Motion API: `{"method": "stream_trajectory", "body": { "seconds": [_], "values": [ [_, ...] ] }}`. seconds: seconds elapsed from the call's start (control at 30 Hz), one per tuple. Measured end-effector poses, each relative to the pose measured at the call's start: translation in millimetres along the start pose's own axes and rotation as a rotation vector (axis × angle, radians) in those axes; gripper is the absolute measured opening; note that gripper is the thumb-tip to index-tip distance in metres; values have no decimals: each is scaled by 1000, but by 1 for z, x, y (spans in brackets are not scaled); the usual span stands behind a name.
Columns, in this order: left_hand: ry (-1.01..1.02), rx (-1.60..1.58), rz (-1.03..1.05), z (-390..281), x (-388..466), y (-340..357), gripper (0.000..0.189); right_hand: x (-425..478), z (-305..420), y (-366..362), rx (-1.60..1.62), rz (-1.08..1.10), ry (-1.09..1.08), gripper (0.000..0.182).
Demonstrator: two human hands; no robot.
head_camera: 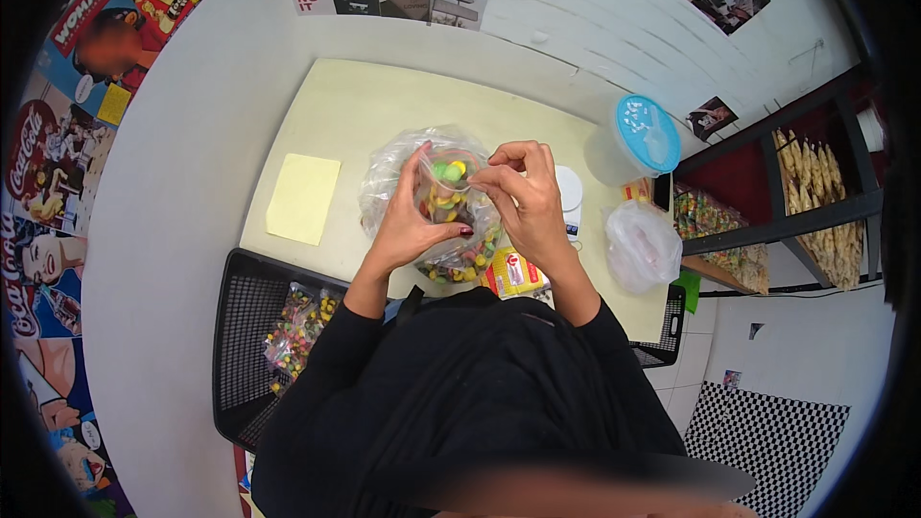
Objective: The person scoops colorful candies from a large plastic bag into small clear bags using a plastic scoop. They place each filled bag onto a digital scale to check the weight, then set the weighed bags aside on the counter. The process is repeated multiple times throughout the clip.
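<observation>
My left hand [410, 223] holds a small clear plastic bag [447, 194], thumb and fingers spread around its side. Round candies in green, yellow and brown partly fill it, and its mouth faces up with a reddish line along the rim. The right hand [525, 191] pinches that rim on the right between thumb and fingertips. Under both hands a large clear plastic bag [381, 180] lies rumpled on the pale yellow tabletop [360, 101]. More coloured candies [457, 270] show at its near end.
Right of my hands are a white scale [568, 191], a yellow-red packet [514, 272], a tub with blue lid [647, 133] and a knotted plastic bag [642, 244]. Yellow paper [304, 198] lies left. A black crate [241, 352] holds candy bags [298, 334]. Shelves [791, 230] stand far right.
</observation>
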State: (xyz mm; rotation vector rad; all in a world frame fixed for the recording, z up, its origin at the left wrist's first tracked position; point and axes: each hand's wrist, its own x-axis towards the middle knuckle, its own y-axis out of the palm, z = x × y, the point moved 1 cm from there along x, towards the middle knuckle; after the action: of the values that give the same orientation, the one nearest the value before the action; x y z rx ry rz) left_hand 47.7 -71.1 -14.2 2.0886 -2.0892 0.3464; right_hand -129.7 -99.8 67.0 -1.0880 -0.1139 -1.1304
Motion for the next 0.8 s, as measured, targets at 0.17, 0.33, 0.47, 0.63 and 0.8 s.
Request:
{"method": "stream_trajectory", "body": {
  "seconds": [0.17, 0.33, 0.47, 0.63, 0.8],
  "values": [
    [-221, -6, 169, 29, -4, -8, 83, -5, -7, -7, 165, 1, 97, 15],
    [-243, -113, 158, 19, -3, -8, 59, -7, -16, -17, 106, 117, 115, 11],
    [-159, -42, 157, 13, -2, -8, 56, -11, -18, -20, 62, 212, 128, 5],
    [-251, -95, 181, 12, -1, -8, 55, -14, -15, -25, 31, 226, 120, 10],
    [-257, -74, 266, 3, 1, -5, 59, -22, -23, -23, 75, 204, 149, 10]
  ]
}}
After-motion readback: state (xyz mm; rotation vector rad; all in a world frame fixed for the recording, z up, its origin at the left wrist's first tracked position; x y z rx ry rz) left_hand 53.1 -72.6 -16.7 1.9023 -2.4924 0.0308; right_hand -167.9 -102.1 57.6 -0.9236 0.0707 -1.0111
